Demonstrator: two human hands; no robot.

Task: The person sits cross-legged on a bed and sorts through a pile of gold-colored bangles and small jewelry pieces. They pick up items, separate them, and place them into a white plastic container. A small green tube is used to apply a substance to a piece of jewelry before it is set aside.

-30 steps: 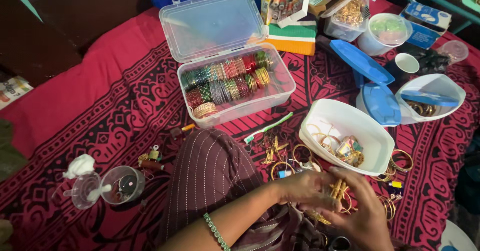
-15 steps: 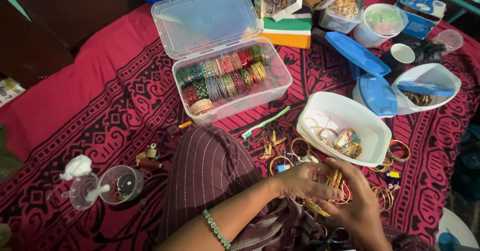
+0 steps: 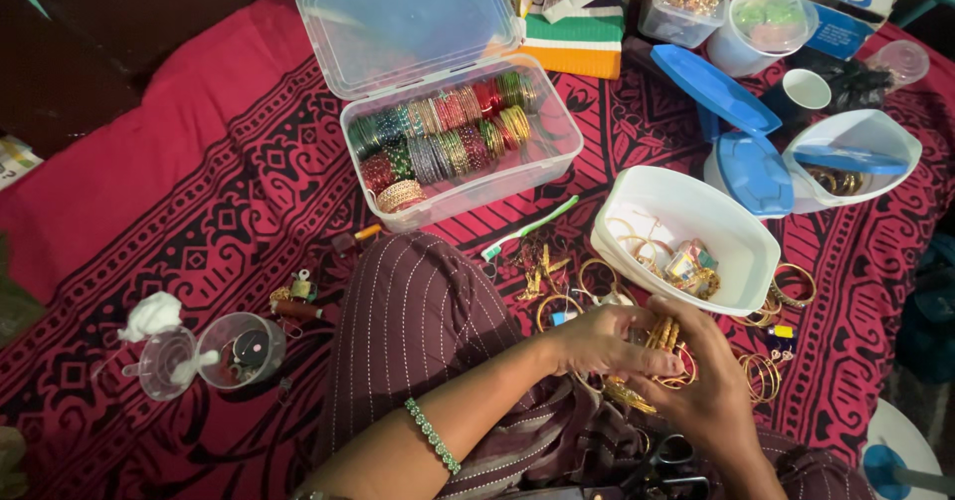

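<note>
Green beaded bracelet [image 3: 434,436] on left forearm; maroon pinstriped garment [image 3: 418,321] over knee.

A home jewellery work spot on the floor: a red patterned cloth [image 3: 149,221] spread with a clear box of bangles [image 3: 458,147], white tubs [image 3: 686,236] of trinkets and loose gold bangles [image 3: 766,376].

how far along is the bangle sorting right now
Seemingly done: rows of coloured bangles stand in the clear box. In hand: the left hand and right hand together hold a stack of gold bangles. Left: loose gold bangles on the red cloth and jewellery in the white tub.
</note>
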